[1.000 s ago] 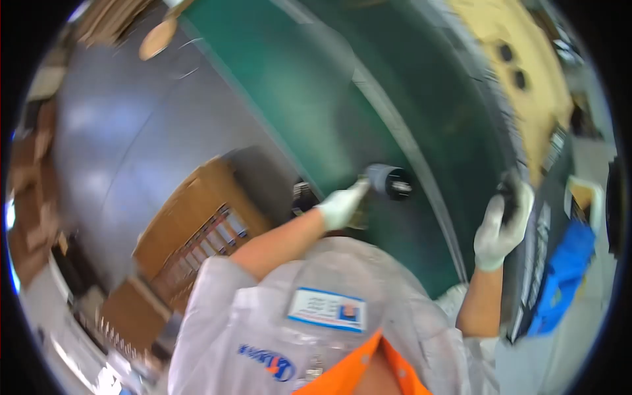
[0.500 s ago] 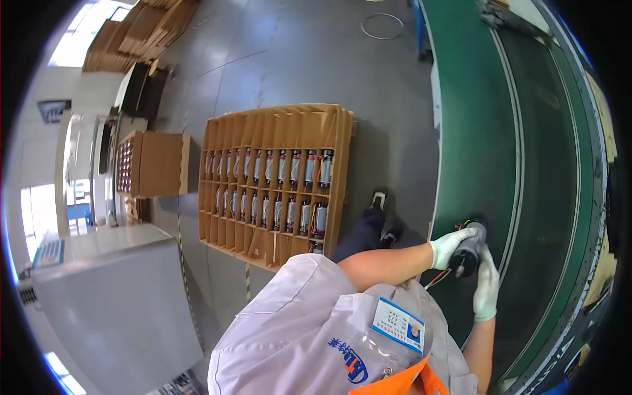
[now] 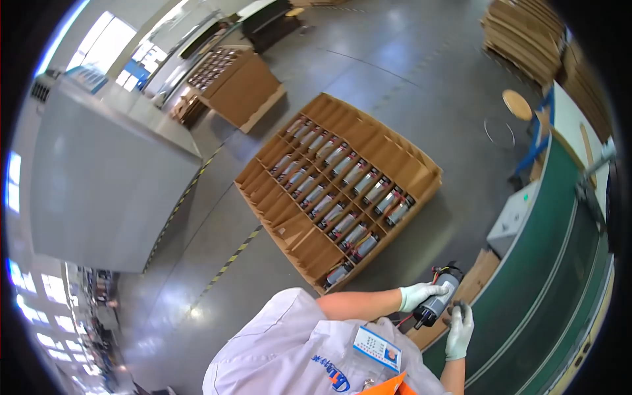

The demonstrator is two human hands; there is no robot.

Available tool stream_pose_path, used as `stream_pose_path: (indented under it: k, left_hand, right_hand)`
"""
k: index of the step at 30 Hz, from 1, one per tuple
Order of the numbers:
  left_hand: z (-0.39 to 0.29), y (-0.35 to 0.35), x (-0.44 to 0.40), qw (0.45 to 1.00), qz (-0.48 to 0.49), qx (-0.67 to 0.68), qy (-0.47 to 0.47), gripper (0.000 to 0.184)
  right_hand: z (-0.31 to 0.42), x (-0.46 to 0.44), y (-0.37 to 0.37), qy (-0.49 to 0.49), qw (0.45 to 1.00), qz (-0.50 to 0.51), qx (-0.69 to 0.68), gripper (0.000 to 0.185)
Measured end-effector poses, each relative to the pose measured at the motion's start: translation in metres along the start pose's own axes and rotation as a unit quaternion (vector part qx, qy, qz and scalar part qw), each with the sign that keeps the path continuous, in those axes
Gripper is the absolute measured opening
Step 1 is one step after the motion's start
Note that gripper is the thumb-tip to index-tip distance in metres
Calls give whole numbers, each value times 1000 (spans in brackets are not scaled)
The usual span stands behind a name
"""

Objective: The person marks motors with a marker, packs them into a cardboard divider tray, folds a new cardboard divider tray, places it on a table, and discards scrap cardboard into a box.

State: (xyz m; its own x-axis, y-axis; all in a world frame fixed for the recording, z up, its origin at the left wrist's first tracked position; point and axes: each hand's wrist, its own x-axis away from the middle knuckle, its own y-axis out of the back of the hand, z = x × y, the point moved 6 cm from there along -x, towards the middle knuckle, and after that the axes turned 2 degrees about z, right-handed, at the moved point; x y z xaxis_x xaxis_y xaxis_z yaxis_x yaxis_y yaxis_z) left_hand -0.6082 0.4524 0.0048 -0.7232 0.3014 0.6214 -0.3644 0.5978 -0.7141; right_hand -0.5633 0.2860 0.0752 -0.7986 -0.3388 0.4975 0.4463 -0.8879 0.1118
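Note:
A grey cylindrical electric motor (image 3: 436, 301) with black ends and coloured wires is held at a tilt in front of my body. My left hand (image 3: 419, 295), in a white glove, grips it from the left side. My right hand (image 3: 459, 331), also gloved and with darkened fingertips, is just to the right of the motor. Its fingers are apart and it holds nothing. Farther to the left, a divided cardboard box (image 3: 411, 155) contains rows of similar motors with red wires, each in its own slot.
A green conveyor bench (image 3: 507, 309) runs along the right, with a grey box (image 3: 513, 217) and brown cardboard (image 3: 477, 276) at its edge. Another carton (image 3: 240, 89) stands behind the divided box. A large grey cabinet (image 3: 105, 178) is at left. Stacked cardboard (image 3: 523, 39) lies at the far right.
My view has turned toward the divided box. The motor has moved from above the green bench to its edge, on the box side. My right hand has come off the motor.

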Motion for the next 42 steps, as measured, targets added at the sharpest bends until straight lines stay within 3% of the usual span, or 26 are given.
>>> stream_pose_path:
  k: [2,4,8,12,14,16,17,18,20,21,23,26,30,33,35,37,42]
  left_hand:
    - [-11,37,26,998,-23,47,-36,61]
    - [-28,74,63,992,-46,64,-94,66]
    - [-44,170,136,974,-95,77,-191,72]
    - [-59,267,223,954,-98,63,-276,78]
    - [-71,317,272,931,-161,-19,-328,82]
    - [-100,351,329,909,-126,-100,-384,88]
    - [-103,370,356,902,-183,-115,-374,91]
    - [-104,390,382,910,-239,-186,-283,94]
    - [-123,414,432,859,-303,-252,-327,96]
    - [-137,415,466,879,-287,-275,-261,100]
    - [-143,423,507,816,-357,-386,-240,103]
    - [-155,428,544,778,-326,-461,-274,103]
    - [-142,433,567,682,-284,-598,-309,96]
    - [-141,449,581,700,-240,-597,-311,89]
    - [-141,464,585,745,-209,-567,-283,85]
    - [-156,483,587,784,-169,-550,-233,83]
    - [-215,562,588,812,-143,-509,-249,81]
  right_hand:
    - [18,-10,-52,-1,998,49,35,51]
    - [28,-26,-116,78,983,115,122,53]
    - [50,-18,-253,73,950,238,189,58]
    - [27,3,-389,72,939,258,216,60]
    - [12,21,-458,29,949,248,193,69]
    - [6,44,-527,37,952,225,206,66]
    - [-4,55,-553,-20,961,197,193,66]
    - [-6,63,-584,-10,961,234,145,66]
    - [4,80,-638,-7,971,235,47,63]
    - [11,92,-661,-44,970,239,21,60]
    - [17,96,-700,-61,959,269,-60,54]
    - [25,101,-739,-48,951,286,-105,49]
    - [-21,87,-766,-173,912,301,-219,54]
    - [-44,98,-788,-238,868,326,-288,58]
    - [-55,97,-799,-251,863,329,-292,54]
    - [-64,80,-813,-246,891,291,-247,50]
    - [-66,21,-879,-238,918,293,-124,39]
